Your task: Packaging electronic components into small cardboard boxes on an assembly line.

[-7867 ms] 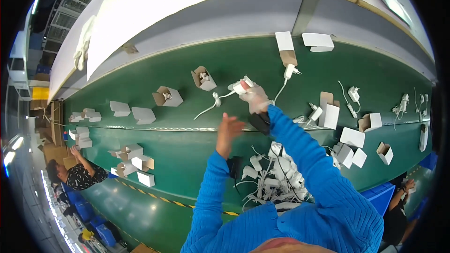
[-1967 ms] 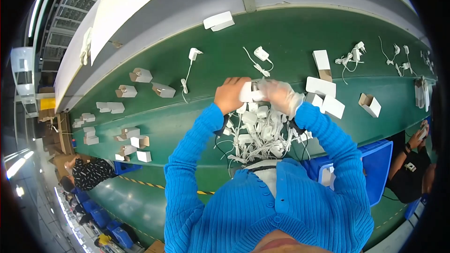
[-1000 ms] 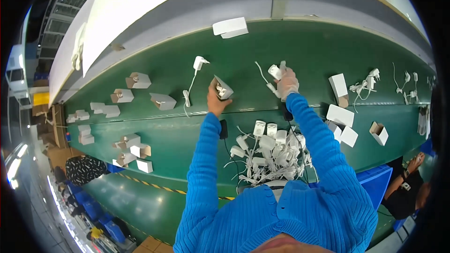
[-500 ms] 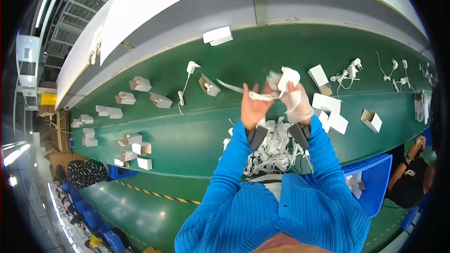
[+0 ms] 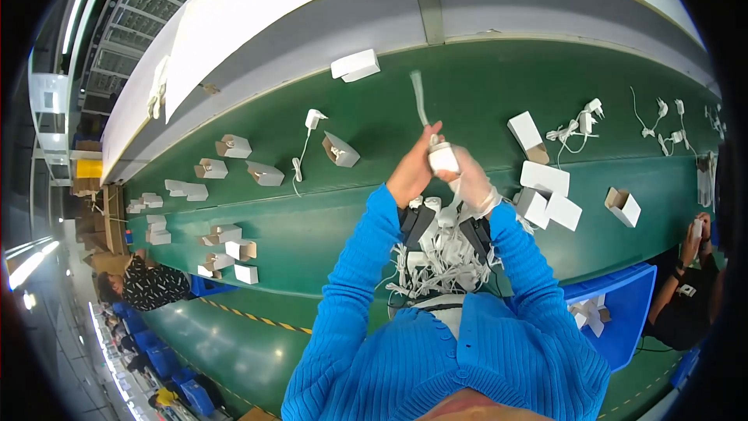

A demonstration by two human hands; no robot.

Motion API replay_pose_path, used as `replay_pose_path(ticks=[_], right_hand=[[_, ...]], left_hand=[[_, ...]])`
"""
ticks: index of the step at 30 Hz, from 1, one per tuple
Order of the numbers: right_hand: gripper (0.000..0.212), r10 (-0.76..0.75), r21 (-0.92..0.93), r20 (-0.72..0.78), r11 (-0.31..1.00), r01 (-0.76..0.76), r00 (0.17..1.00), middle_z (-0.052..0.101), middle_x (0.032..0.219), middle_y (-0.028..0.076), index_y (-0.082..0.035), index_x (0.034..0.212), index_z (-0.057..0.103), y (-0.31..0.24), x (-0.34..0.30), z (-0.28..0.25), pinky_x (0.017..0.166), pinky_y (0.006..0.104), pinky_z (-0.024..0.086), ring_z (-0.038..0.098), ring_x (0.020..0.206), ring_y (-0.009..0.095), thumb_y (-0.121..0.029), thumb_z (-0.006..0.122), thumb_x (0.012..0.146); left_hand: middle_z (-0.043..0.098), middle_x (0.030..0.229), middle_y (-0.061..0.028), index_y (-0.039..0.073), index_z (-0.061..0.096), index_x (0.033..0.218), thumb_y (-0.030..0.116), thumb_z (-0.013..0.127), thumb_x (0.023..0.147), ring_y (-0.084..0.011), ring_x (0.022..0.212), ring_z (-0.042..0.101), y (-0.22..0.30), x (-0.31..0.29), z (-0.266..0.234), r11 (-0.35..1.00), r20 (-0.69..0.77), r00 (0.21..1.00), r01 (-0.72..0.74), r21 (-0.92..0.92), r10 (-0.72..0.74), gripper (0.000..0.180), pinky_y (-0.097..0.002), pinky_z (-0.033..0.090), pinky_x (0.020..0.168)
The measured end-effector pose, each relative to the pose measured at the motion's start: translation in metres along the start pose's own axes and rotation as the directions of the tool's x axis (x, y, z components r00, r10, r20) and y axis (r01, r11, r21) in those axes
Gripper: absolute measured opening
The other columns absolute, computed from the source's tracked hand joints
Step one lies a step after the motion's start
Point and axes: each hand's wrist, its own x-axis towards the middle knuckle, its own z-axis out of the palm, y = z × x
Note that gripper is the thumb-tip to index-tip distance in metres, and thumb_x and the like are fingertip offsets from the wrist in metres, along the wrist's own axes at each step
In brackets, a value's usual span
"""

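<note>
In front of my chest, above the green bench, my hands are close together around a white plug-in charger (image 5: pixel 443 159). My left hand (image 5: pixel 412 171) is bare and closed on the charger's white cable (image 5: pixel 420 100), whose blurred end points away from me. Closed on the charger's body is my right hand (image 5: pixel 474 184), covered by a thin pale glove. Just below my wrists lies a heap of white chargers with tangled cables (image 5: pixel 452 253). A dark band is on each wrist.
Small white boxes (image 5: pixel 547 178) lie right of my hands, with an open box (image 5: pixel 623 206) farther right. More open boxes (image 5: pixel 266 173) spread leftward. Loose chargers (image 5: pixel 586 121) rest at the back right. A blue bin (image 5: pixel 623 320) stands beside me; co-workers sit at both sides.
My hands have come together around the charger, which has moved down and left. The cable's free end has swung from the left to point away from me.
</note>
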Motion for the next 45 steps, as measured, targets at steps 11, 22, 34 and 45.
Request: replay_pose_path(ticks=[11, 22, 34, 45], right_hand=[[0.048, 0.531, 0.339, -0.212, 0.827, -0.448, 0.82, 0.053, 0.109, 0.008, -0.002, 0.118, 0.043, 0.026, -0.093, -0.057, 0.083, 0.0276, 0.043, 0.052, 0.1, 0.017, 0.0, 0.065, 0.075], [0.056, 0.795, 0.645, -0.047, 0.487, -0.589, 0.605, 0.057, 0.117, 0.007, -0.003, 0.129, 0.044, 0.008, -0.084, -0.088, 0.079, 0.0254, 0.045, 0.057, 0.094, 0.015, -0.018, 0.066, 0.08], [0.058, 0.694, 0.648, -0.03, 0.561, -0.514, 0.72, 0.057, 0.116, 0.008, -0.002, 0.129, 0.042, -0.024, -0.065, -0.064, 0.078, 0.0267, 0.045, 0.057, 0.097, 0.016, -0.035, 0.06, 0.086], [0.051, 0.509, 0.835, 0.363, 0.194, -0.515, 0.781, 0.058, 0.107, 0.01, 0.001, 0.121, 0.048, -0.102, -0.069, -0.112, 0.073, 0.0278, 0.046, 0.058, 0.091, 0.02, -0.036, 0.056, 0.087]], left_hand=[[0.041, 0.134, -0.0181, 0.005, 0.046, 0.128, 0.059, 0.058, 0.076, -0.0311, 0.12, 0.043, 0.102, 0.197, -0.3, 0.965, -0.907, 0.361, 0.065, 0.255, 0.215, 0.075, -0.0388, 0.035, 0.096], [0.039, 0.133, -0.0196, -0.001, 0.015, 0.137, 0.055, 0.075, 0.058, -0.0352, 0.116, 0.045, 0.133, 0.231, -0.353, 0.641, -0.679, 0.655, 0.37, 0.672, 0.333, 0.114, -0.0444, 0.033, 0.101], [0.036, 0.132, -0.0136, 0.006, 0.019, 0.136, 0.025, 0.08, 0.051, -0.0292, 0.122, 0.036, 0.038, 0.182, -0.147, 0.212, -0.597, 0.565, 0.601, 0.771, 0.569, 0.106, -0.0503, 0.035, 0.093], [0.049, 0.12, -0.0034, 0.008, 0.035, 0.133, 0.006, 0.079, 0.058, -0.0171, 0.11, 0.048, 0.062, 0.011, -0.084, 0.666, 0.124, 0.986, -0.02, 0.746, -0.11, 0.086, -0.032, 0.039, 0.094]])
